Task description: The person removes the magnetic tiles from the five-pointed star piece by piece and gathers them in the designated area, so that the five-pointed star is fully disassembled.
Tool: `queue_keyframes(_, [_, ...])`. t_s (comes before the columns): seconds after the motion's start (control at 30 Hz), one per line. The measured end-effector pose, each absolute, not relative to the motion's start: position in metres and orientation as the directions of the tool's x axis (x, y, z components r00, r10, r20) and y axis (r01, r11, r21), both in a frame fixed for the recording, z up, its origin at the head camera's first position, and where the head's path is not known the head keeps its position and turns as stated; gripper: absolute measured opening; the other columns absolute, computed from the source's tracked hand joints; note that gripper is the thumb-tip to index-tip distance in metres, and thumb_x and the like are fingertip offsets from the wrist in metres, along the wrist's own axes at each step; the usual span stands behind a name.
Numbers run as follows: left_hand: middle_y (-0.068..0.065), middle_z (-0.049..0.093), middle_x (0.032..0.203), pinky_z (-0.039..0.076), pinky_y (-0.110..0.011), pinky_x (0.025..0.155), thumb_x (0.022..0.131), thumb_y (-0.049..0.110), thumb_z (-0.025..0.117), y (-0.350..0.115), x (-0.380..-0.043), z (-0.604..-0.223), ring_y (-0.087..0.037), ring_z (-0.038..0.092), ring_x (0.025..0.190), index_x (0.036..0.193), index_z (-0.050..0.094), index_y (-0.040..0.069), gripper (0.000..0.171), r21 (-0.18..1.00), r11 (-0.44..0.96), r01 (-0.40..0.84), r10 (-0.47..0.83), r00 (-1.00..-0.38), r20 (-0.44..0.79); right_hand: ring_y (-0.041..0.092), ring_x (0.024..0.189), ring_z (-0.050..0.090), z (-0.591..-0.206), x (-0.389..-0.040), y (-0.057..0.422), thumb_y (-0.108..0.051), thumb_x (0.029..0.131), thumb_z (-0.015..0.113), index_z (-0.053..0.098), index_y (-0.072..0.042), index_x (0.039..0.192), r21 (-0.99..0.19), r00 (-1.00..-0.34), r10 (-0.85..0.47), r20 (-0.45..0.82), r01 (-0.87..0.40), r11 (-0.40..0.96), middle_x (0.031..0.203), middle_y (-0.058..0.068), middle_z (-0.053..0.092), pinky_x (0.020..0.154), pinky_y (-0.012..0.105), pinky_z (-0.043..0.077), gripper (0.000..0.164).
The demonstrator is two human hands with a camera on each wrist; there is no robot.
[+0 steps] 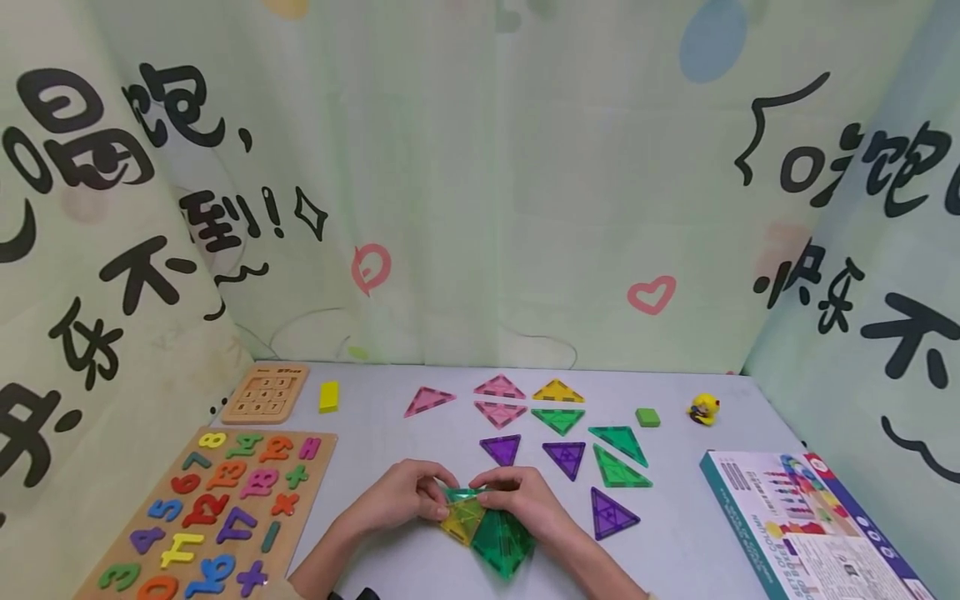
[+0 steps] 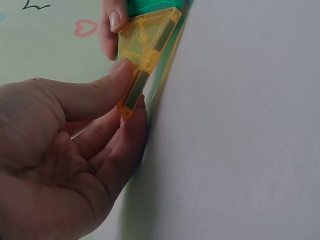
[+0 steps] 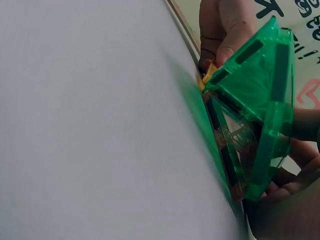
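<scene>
My left hand pinches the corner of a clear yellow magnetic tile between thumb and fingers; in the left wrist view this tile looks orange, with dark magnet strips along its edge. Beside it, my right hand holds green magnetic tiles joined at angles into a raised shape, its thumb and index finger at the top edge. The right wrist view shows these green tiles leaning together close over the white table. Some right-hand fingers are hidden behind them.
Beyond my hands lie loose pink, yellow, green and purple tiles. A wooden number board and a small number tray are left. A box, green block and yellow toy are right.
</scene>
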State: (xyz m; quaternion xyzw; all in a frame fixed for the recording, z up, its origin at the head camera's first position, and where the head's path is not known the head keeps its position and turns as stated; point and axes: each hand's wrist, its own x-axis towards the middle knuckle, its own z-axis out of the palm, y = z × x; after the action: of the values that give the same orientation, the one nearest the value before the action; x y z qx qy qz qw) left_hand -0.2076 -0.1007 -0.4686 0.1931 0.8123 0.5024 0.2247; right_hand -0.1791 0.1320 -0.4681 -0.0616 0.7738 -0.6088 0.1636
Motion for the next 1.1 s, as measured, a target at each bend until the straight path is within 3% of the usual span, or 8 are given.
queue_keyframes(0.63, [-0.002, 0.072, 0.085, 0.057, -0.026, 0.074, 0.087, 0.008, 0.074, -0.104, -0.214, -0.477, -0.012, 0.064, 0.077, 0.099, 0.072, 0.004, 0.013, 0.945, 0.326, 0.003, 0.484, -0.86, -0.164, 0.012, 0.09, 0.063, -0.468, -0.183, 0.134, -0.025, 0.086, 0.076, 0.073, -0.006, 0.107, -0.942, -0.929, -0.322, -0.183, 0.072, 0.327, 0.101, 0.004, 0.073, 0.081, 0.027, 0.053, 0.029])
queue_keyframes(0.87, [-0.004, 0.073, 0.092, 0.057, -0.026, 0.074, 0.088, 0.014, 0.074, -0.112, -0.224, -0.479, -0.013, 0.064, 0.079, 0.102, 0.074, 0.003, 0.018, 0.954, 0.3, -0.028, 0.327, -0.936, -0.13, 0.012, 0.088, 0.065, -0.468, -0.183, 0.135, -0.022, 0.086, 0.074, 0.074, -0.007, 0.106, -0.939, -0.924, -0.327, -0.2, 0.086, 0.332, 0.103, 0.003, 0.074, 0.081, 0.026, 0.053, 0.025])
queue_keyframes(1.1, [-0.002, 0.072, 0.094, 0.054, -0.024, 0.072, 0.086, 0.013, 0.076, -0.113, -0.245, -0.486, -0.014, 0.06, 0.083, 0.095, 0.077, 0.011, 0.009, 0.915, 0.403, 0.014, 0.151, -0.987, -0.051, 0.012, 0.088, 0.062, -0.469, -0.182, 0.135, -0.023, 0.087, 0.074, 0.074, -0.008, 0.108, -0.936, -0.923, -0.322, -0.211, 0.096, 0.338, 0.103, 0.002, 0.073, 0.081, 0.026, 0.051, 0.026])
